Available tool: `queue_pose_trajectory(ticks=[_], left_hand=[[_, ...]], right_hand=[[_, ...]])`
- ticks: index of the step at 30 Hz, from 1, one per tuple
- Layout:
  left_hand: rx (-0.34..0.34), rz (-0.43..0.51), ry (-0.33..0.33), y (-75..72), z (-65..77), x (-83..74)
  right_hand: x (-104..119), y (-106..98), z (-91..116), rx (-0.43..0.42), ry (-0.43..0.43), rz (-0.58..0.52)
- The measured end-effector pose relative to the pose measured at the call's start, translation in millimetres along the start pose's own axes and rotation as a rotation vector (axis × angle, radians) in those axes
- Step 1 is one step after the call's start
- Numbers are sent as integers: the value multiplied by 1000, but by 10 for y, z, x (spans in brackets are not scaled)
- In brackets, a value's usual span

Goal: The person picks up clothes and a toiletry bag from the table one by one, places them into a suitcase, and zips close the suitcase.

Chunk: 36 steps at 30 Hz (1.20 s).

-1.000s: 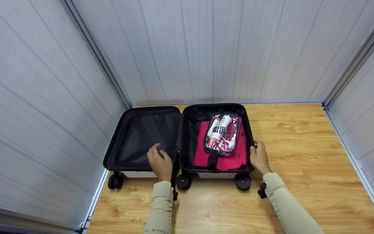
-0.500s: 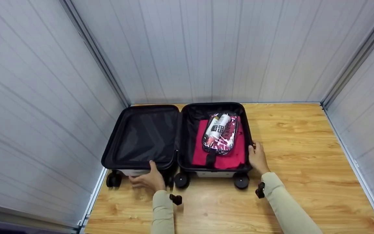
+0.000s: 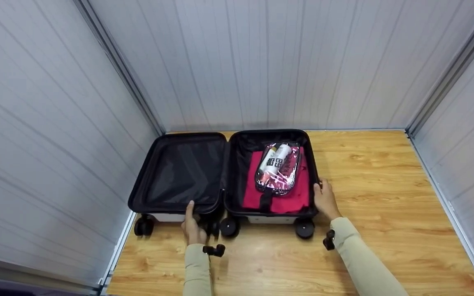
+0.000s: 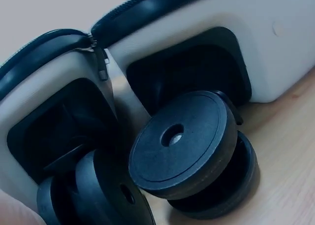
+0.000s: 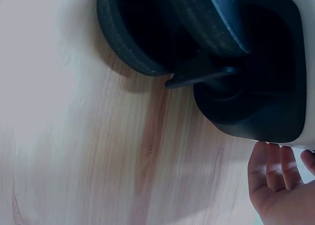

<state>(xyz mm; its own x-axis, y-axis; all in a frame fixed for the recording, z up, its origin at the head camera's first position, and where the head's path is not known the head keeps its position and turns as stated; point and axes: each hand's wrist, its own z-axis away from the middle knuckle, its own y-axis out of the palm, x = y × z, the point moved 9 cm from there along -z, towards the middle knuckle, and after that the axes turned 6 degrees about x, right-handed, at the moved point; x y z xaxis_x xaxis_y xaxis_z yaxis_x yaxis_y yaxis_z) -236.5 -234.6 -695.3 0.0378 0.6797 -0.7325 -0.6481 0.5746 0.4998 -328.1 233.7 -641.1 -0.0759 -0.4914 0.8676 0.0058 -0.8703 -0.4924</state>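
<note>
An open suitcase (image 3: pixel 228 164) with white shell and black lining lies flat on the floor. In its right half sit a folded pink-red cloth (image 3: pixel 253 201) and a clear toiletry pouch (image 3: pixel 276 168) holding white bottles. My left hand (image 3: pixel 193 230) grips the near edge of the left half, thumb over the rim, fingers hidden below. My right hand (image 3: pixel 326 201) holds the right half's outer side near the front corner, its thumb at the rim. The right wrist view shows those fingers (image 5: pixel 274 171) against the shell beside a caster wheel (image 5: pixel 142 33).
Black caster wheels (image 4: pixel 182 146) jut from the suitcase's near side, two of them close together by the middle fold. Panelled walls (image 3: pixel 270 65) rise behind and on both sides. Wooden floor (image 3: pixel 377 197) stretches to the right and in front.
My left hand has moved from over the left half down to its near edge and taken hold there. My right hand stays at the right side. The suitcase has barely shifted in view.
</note>
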Motion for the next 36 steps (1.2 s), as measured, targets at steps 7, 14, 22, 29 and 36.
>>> queue_pose_trajectory(ticks=[7,14,22,29,36], left_hand=[[18,-67,-2,-2,0,-48],[-50,-268,90,-61,19,-246],[19,-317,298,140,156,-507],[7,-432,579,427,462,-840],[-7,-582,854,776,779,-989]], right_hand=[[21,32,-24,14,-13,-13],[52,63,-48,12,-9,-19],[15,47,-24,14,9,-21],[8,38,-21,2,3,-18],[5,25,3,6,9,-37]])
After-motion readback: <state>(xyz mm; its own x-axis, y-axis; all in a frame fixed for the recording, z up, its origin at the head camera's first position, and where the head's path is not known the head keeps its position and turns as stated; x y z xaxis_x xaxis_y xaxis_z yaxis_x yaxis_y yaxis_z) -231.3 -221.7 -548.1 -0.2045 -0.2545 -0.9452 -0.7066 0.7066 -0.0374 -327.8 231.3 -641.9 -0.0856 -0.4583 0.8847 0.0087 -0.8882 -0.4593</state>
